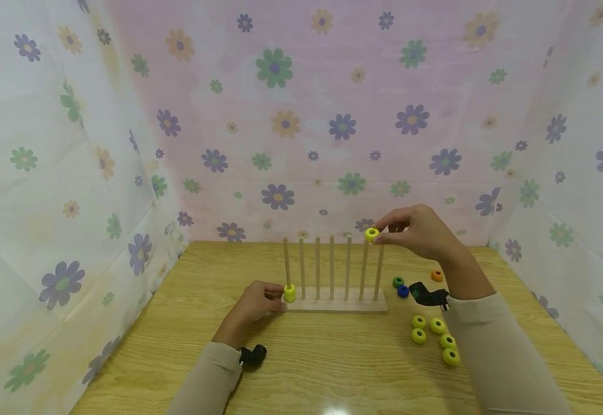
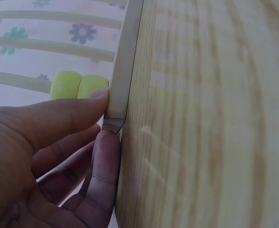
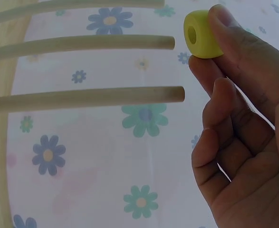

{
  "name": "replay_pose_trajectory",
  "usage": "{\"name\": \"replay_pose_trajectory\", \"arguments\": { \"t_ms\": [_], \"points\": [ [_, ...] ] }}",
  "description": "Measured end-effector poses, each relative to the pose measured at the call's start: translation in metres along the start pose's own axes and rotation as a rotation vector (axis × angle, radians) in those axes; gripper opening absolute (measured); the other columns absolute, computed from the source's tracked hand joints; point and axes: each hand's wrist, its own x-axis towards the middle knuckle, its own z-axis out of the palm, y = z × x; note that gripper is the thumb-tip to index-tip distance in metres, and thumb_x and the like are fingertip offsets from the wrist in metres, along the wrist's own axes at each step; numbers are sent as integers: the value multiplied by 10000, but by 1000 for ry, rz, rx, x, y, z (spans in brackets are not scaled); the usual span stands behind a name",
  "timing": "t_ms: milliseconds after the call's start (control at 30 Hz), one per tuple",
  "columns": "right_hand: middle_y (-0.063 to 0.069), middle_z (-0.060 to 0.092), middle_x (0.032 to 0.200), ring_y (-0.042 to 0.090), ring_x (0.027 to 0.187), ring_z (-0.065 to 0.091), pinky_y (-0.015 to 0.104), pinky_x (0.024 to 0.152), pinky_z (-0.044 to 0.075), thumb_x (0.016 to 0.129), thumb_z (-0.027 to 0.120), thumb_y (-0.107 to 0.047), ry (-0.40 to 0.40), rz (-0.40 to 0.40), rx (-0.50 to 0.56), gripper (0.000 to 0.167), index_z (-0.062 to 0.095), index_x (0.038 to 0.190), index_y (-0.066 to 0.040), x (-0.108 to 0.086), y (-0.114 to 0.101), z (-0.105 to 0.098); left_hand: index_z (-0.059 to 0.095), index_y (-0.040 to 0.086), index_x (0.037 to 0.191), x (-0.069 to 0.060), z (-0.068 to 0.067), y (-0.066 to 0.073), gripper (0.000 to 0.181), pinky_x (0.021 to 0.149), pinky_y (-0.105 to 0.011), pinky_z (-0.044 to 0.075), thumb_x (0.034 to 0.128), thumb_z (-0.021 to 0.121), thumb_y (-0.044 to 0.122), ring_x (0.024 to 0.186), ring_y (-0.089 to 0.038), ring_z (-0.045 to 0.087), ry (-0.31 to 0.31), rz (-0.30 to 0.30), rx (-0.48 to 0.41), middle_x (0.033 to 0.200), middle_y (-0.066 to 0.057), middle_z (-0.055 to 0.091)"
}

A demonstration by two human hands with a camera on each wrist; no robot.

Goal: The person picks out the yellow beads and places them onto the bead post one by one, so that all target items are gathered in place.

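Observation:
A wooden peg rack (image 1: 332, 306) with a row of upright pegs stands on the table. Two yellow beads (image 2: 80, 85) are stacked at the foot of its leftmost peg. My left hand (image 1: 253, 302) pinches the left end of the rack's base (image 2: 122, 80) between thumb and fingers. Up at the height of the peg tips, my right hand (image 1: 418, 233) holds a yellow bead (image 3: 201, 35) between thumb and index finger. In the right wrist view the bead's hole faces the tip of a peg (image 3: 165, 42), with a small gap between them.
Several loose yellow beads (image 1: 437, 326) lie on the table at the right, below my right forearm. A green bead (image 1: 398, 282), a blue bead (image 1: 403, 291) and an orange bead (image 1: 437, 275) lie farther back. Flowered cloth (image 1: 306, 138) encloses the table's back and sides.

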Motion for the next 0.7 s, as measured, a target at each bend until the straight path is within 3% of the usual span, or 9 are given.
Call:
{"name": "replay_pose_trajectory", "arguments": {
  "t_ms": [300, 533, 700],
  "points": [
    [-87, 740, 891, 175, 670, 585, 278, 554, 494, 876, 850, -316, -21, -29, 21, 149, 828, 1020, -288, 9, -9, 7, 714, 93, 1332, 1, -1, 0, 435, 854, -359, 612, 913, 810, 161, 1040, -184, 695, -9, 10, -6, 1213, -57, 742],
    [-80, 741, 894, 161, 667, 602, 282, 550, 499, 870, 854, -313, -27, -53, 32, 162, 828, 1024, -267, 14, -14, 15, 713, 105, 1337, 0, -1, 1, 446, 751, -335, 609, 911, 816, 183, 980, -172, 694, -4, -11, -4, 1205, -59, 743],
    [-77, 745, 892, 164, 676, 608, 281, 567, 515, 866, 857, -302, -35, -69, 44, 176, 830, 1032, -248, 17, -19, 19, 726, 98, 1317, 0, 0, 2, 437, 770, -331, 608, 899, 828, 174, 992, -174, 693, 4, 4, 14, 1197, -63, 746]
  ]
}}
